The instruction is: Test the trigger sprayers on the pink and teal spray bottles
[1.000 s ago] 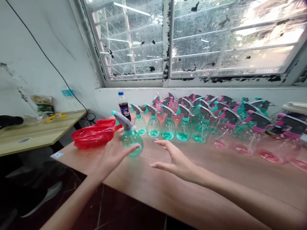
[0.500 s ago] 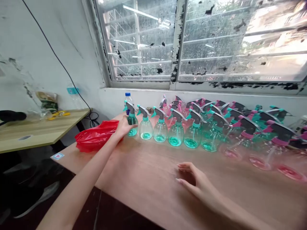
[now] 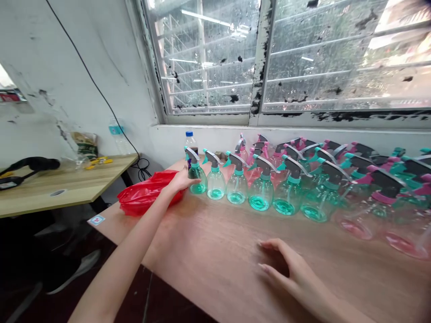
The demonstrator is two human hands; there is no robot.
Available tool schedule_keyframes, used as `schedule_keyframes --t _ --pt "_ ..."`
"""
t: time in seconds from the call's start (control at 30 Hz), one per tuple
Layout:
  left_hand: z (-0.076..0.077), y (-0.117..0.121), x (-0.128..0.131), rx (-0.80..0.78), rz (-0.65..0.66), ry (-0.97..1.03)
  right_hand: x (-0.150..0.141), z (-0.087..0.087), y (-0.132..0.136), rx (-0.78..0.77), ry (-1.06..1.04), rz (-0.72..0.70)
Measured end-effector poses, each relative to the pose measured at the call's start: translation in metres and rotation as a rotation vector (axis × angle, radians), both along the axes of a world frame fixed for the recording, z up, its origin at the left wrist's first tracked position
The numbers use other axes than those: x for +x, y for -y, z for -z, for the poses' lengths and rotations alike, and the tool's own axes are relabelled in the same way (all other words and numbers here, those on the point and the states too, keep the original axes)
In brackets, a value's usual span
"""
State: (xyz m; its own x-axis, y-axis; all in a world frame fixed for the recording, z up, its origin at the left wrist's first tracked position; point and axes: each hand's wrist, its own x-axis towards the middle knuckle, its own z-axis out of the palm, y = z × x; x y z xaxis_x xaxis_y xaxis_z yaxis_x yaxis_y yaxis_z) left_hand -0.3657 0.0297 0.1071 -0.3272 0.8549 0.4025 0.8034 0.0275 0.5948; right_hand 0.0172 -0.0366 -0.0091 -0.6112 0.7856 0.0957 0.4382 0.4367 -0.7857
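Observation:
My left hand (image 3: 182, 180) is wrapped round the leftmost green spray bottle (image 3: 198, 185), its thumb across the front and its other fingers partly hidden behind. The bottle stands upright on the table at the end of a row. Just right of it come a paler green spray bottle (image 3: 216, 188) and several more with grey and teal trigger heads. Nearer the front, my right hand (image 3: 286, 267) hovers over or rests on the brown table (image 3: 215, 251), thumb and fingers curved apart with nothing between them.
A crumpled red plastic bag (image 3: 144, 197) lies left of the row. Behind my left hand stands a blue-capped bottle (image 3: 189, 140). Clear pink spray bottles (image 3: 385, 202) crowd the right. A lighter desk (image 3: 77, 188) with headphones (image 3: 33, 166) is at far left, below a hanging cable (image 3: 97, 92).
The camera has turned a little to the left, so everything sits further right in view. My left hand stays at the leftmost spray bottle, and my right hand keeps its open curve.

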Motion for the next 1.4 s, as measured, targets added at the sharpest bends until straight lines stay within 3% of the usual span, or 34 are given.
schedule_keyframes --t 0.13,0.27,0.4,0.53,0.7,0.83,1.0,1.2,1.3,1.4 --pt "0.001 0.022 0.022 0.06 -0.066 -0.096 0.003 0.001 -0.003 -0.008 0.01 -0.03" --pt "0.012 0.031 0.055 0.064 -0.066 -0.161 0.006 0.0 -0.005 0.017 0.016 -0.053" --pt "0.023 0.017 0.077 0.053 -0.048 -0.198 0.011 -0.006 -0.006 0.078 0.015 -0.113" --pt "0.032 -0.001 0.083 0.032 -0.077 -0.204 0.02 -0.015 -0.004 0.149 0.028 -0.178" --pt "0.041 -0.012 0.083 0.027 -0.104 -0.207 0.025 -0.028 -0.007 0.175 -0.02 -0.126" --pt "0.041 -0.014 0.083 0.044 -0.124 -0.212 0.004 -0.044 -0.023 0.166 -0.108 -0.143" --pt "0.04 -0.009 0.085 0.064 -0.151 -0.201 -0.051 -0.061 -0.047 0.145 -0.265 -0.189" --pt "0.037 0.024 0.089 0.116 -0.178 -0.156 -0.086 -0.063 -0.057 0.101 -0.326 -0.196" --pt "0.029 0.054 0.103 0.136 -0.179 -0.119 -0.081 -0.067 -0.056 0.083 -0.351 -0.198" --pt "0.022 0.085 0.132 0.123 -0.083 -0.084 -0.065 -0.08 -0.051 0.047 -0.413 -0.189"
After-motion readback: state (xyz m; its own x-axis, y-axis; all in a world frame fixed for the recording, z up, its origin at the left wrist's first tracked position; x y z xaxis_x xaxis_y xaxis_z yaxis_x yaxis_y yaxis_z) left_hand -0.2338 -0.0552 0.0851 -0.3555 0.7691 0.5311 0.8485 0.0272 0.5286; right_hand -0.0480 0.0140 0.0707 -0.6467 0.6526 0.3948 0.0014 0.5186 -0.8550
